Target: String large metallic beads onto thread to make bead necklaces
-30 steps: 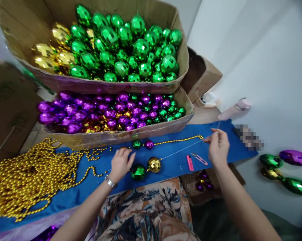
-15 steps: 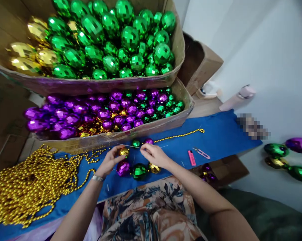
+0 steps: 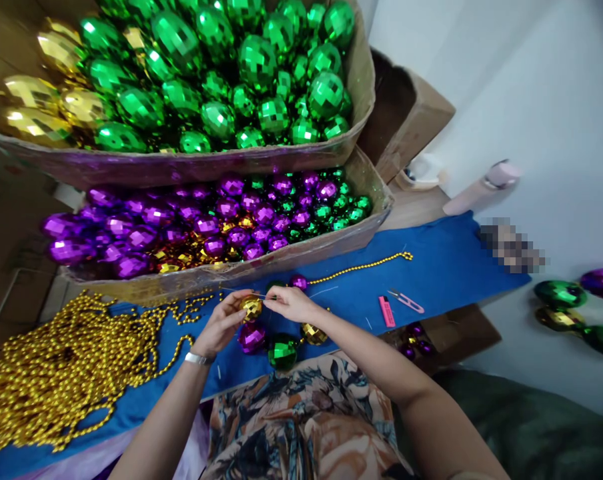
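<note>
My left hand [image 3: 220, 327], a silver band at its wrist, has its fingers closed round a shiny gold faceted bead [image 3: 252, 309] at the left of a loose ring of beads. The fingertips of my right hand [image 3: 292, 304] pinch a thin pale thread [image 3: 259, 295] just above that bead. Below lie a purple bead [image 3: 252, 338], a large green bead [image 3: 282, 351] and, partly under my right wrist, another gold bead [image 3: 313, 333]. Behind my right hand is a smaller green bead, mostly hidden, with a purple bead [image 3: 298, 282] beside it. From there a gold bead strand [image 3: 359, 269] runs right.
Boxes of green and gold balls [image 3: 216, 120] and smaller purple and green balls [image 3: 141, 237] stand behind. Gold bead chains [image 3: 56, 367] pile up at left on the blue cloth [image 3: 446, 260]. A pink lighter [image 3: 387, 311] and thread snips [image 3: 406, 301] lie at right.
My right hand has moved left and slightly down, close to my left fingertips and the gold bead. It now covers most of the small green bead. The whole view has shifted slightly.
</note>
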The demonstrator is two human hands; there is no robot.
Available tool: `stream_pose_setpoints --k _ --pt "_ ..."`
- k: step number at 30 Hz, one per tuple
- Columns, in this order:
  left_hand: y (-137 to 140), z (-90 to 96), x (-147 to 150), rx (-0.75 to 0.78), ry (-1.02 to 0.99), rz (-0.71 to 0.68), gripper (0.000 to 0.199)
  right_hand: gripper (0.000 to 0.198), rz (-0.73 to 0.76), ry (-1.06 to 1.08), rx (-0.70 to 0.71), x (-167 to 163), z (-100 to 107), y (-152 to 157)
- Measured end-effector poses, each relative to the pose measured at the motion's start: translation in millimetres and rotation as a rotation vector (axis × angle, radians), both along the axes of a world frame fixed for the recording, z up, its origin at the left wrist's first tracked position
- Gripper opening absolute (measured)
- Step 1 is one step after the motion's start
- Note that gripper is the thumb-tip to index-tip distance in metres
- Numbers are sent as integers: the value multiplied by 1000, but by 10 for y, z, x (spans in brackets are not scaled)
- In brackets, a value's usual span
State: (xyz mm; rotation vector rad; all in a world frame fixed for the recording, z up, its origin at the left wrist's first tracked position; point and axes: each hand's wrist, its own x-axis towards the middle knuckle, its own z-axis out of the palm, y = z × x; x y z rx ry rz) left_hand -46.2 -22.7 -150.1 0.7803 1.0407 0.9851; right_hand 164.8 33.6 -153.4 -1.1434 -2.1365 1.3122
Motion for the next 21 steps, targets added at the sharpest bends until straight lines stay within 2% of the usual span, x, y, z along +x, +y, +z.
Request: stream_pose_setpoints --k 4,8,15,18,21 --pt "17 -7 32 -64 -25 -5 40 16 -37 5 75 3 65 6" --pt "34 27 58 -144 44 -18 45 14 -66 3 171 5 101 27" --pt "31 56 68 -201 33 -4 51 16 -94 -30 230 32 49 59" --pt "57 45 95 -220 111 33 59 14 -93 -49 243 55 29 64" --pt "109 -9 76 -168 340 106 65 17 -77 -60 271 146 82 54"
